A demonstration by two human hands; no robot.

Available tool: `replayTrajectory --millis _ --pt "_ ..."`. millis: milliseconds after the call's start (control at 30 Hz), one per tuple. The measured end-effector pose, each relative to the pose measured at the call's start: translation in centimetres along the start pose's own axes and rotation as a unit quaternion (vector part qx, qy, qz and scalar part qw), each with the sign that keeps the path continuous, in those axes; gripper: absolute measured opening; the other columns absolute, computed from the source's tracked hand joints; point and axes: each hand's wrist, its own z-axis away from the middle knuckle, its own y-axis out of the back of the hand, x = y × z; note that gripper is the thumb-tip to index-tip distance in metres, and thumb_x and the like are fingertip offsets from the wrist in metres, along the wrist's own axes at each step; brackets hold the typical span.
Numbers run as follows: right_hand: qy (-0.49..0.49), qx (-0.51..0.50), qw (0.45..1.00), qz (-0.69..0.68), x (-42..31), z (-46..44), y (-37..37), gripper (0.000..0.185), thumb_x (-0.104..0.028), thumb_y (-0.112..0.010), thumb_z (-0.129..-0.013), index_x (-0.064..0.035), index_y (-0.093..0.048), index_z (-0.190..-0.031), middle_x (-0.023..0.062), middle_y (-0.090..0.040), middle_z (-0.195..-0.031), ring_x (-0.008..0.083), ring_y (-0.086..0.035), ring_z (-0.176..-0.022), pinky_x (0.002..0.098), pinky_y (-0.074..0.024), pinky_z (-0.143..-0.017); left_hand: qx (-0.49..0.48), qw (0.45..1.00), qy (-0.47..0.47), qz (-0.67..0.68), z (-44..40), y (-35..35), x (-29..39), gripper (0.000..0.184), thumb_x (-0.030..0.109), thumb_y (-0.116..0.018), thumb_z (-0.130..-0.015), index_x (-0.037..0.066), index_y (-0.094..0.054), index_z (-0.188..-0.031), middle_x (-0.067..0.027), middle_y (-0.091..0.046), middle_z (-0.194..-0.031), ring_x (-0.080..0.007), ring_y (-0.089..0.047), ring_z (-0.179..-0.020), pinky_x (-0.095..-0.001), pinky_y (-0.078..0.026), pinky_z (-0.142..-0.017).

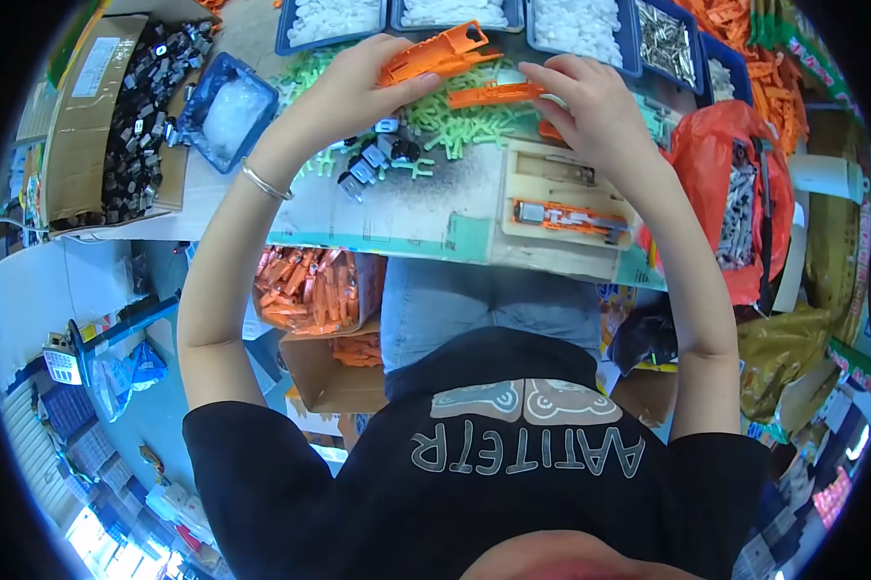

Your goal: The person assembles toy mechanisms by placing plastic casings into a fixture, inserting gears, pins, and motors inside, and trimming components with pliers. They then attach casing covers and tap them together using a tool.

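Table [459, 193]: pale-green pieces [455, 126] scattered mid-surface; black-and-silver parts [363, 166] clustered beside them. Near edge, 1 pale block [542, 184] bearing 1 orange part [566, 218]. Far side, blue trays [284, 34].

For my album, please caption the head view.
Left hand and right hand hold orange parts over green pieces.

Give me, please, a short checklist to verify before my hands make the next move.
1. Left hand holds the wide orange shell: ok.
2. Right hand holds the narrow orange part: ok.
3. Shell and narrow part fitted together: not ok, each is in its own hand.
4. Orange assembly lies inside the pale tray: ok.
5. Bench under the hands free of loose pieces: not ok, green pieces are scattered there.
6. Shell free of cracks: cannot tell.
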Motion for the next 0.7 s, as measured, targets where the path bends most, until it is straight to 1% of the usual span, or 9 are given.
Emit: replayTrajectory --millis 33,167,233,367,500,600,633,667,700 --pt "0.002 -0.003 1.0 0.017 0.2 0.3 0.1 0.033 -0.014 -0.065 -0.082 -0.0091 -0.061 -0.115 0.0094 -0.06 -0.105 0.0273 -0.057 -0.098 0.0347 -0.0463 -0.084 0.044 0.994 -0.067 -0.075 0.0 -0.2 0.0 0.042 0.034 -0.064 -0.086 -0.003 -0.06 -0.105 -0.0145 -0.06 -0.093 -0.0262 -0.061 -0.078 -0.032 -0.049 -0.07" --pt "-0.043 0.021 0.997 -0.053 -1.6 0.4 1.6 0.031 -0.014 -0.066 -0.083 -0.0068 -0.061 -0.113 0.009 -0.059 -0.11 0.0244 -0.057 -0.103 0.0336 -0.0464 -0.086 0.062 0.987 -0.102 -0.104 1.3 -0.2 1.7 0.03 0.019 -0.066 -0.082 -0.001 -0.061 -0.104 -0.0156 -0.061 -0.097 -0.0307 -0.061 -0.08 -0.0343 -0.049 -0.071" --pt "-0.077 0.105 0.976 -0.174 -3.9 -0.2 2.2 0.029 -0.011 -0.066 -0.084 -0.0043 -0.061 -0.112 0.0097 -0.062 -0.106 0.0198 -0.06 -0.097 0.031 -0.0493 -0.081 0.122 0.96 -0.206 -0.146 2.3 -0.9 3.0 0.026 0.006 -0.065 -0.077 0.0 -0.062 -0.102 -0.0161 -0.061 -0.097 -0.0327 -0.06 -0.08 -0.0357 -0.049 -0.071" --pt "-0.082 0.004 0.928 -0.362 -5.9 0.9 2.9 0.024 -0.002 -0.063 -0.084 0.0012 -0.06 -0.107 0.0062 -0.064 -0.081 0.0098 -0.063 -0.068 0.0232 -0.0524 -0.063 0.073 0.989 -0.122 -0.031 5.2 -3.7 6.5 0.023 0.003 -0.065 -0.077 0.0 -0.062 -0.099 -0.0141 -0.063 -0.09 -0.0303 -0.062 -0.081 -0.0342 -0.05 -0.071" --pt "-0.143 -0.037 0.91 -0.387 -7.1 4.4 4.8 0.022 -0.001 -0.063 -0.084 0.0022 -0.061 -0.105 0.0046 -0.064 -0.081 0.0086 -0.062 -0.067 0.0203 -0.0499 -0.061 0.086 0.981 -0.052 0.166 7.9 -6.5 9.0 0.018 0.012 -0.067 -0.084 0.001 -0.064 -0.098 -0.0106 -0.064 -0.088 -0.0221 -0.061 -0.085 -0.0301 -0.048 -0.075" --pt "-0.196 -0.032 0.772 -0.604 -8.1 6.8 6.1 0.037 -0.014 -0.074 -0.076 -0.0007 -0.062 -0.108 0.0086 -0.06 -0.102 0.014 -0.058 -0.098 0.025 -0.045 -0.083 0.085 0.958 -0.026 0.271 9.4 -9.6 9.3 0.017 0.012 -0.066 -0.085 0.0 -0.065 -0.097 -0.0097 -0.064 -0.09 -0.0198 -0.061 -0.087 -0.0294 -0.047 -0.078" --pt "-0.169 0.007 0.821 -0.545 -8.8 7.3 6.0 0.044 -0.021 -0.075 -0.073 -0.0018 -0.061 -0.111 0.0107 -0.053 -0.116 0.0178 -0.05 -0.113 0.0307 -0.0403 -0.093 0.071 0.9 0.027 0.43 9.8 -10.8 9.8 0.016 0.011 -0.065 -0.086 0.0 -0.067 -0.097 -0.0085 -0.064 -0.092 -0.0172 -0.06 -0.088 -0.0292 -0.047 -0.078" --pt "-0.115 0.029 0.867 -0.483 -9.2 7.7 5.5 0.043 -0.021 -0.073 -0.076 -0.0027 -0.06 -0.113 0.0116 -0.05 -0.119 0.0195 -0.049 -0.114 0.0319 -0.0408 -0.093 0.065 0.898 0.028 0.434 10.2 -11.8 10.2 0.016 0.011 -0.065 -0.086 0.0 -0.067 -0.097 -0.0085 -0.064 -0.092 -0.0172 -0.06 -0.088 -0.0292 -0.047 -0.078" --pt "-0.131 -0.002 0.853 -0.504 -9.7 8.4 5.1 0.042 -0.02 -0.072 -0.078 -0.0031 -0.059 -0.114 0.0113 -0.052 -0.117 0.0187 -0.05 -0.112 0.031 -0.0413 -0.092 0.04 0.884 0.049 0.464 10.6 -12.7 10.5 0.015 0.01 -0.065 -0.086 0.0 -0.066 -0.097 -0.0086 -0.062 -0.096 -0.0166 -0.059 -0.087 -0.0291 -0.047 -0.078"
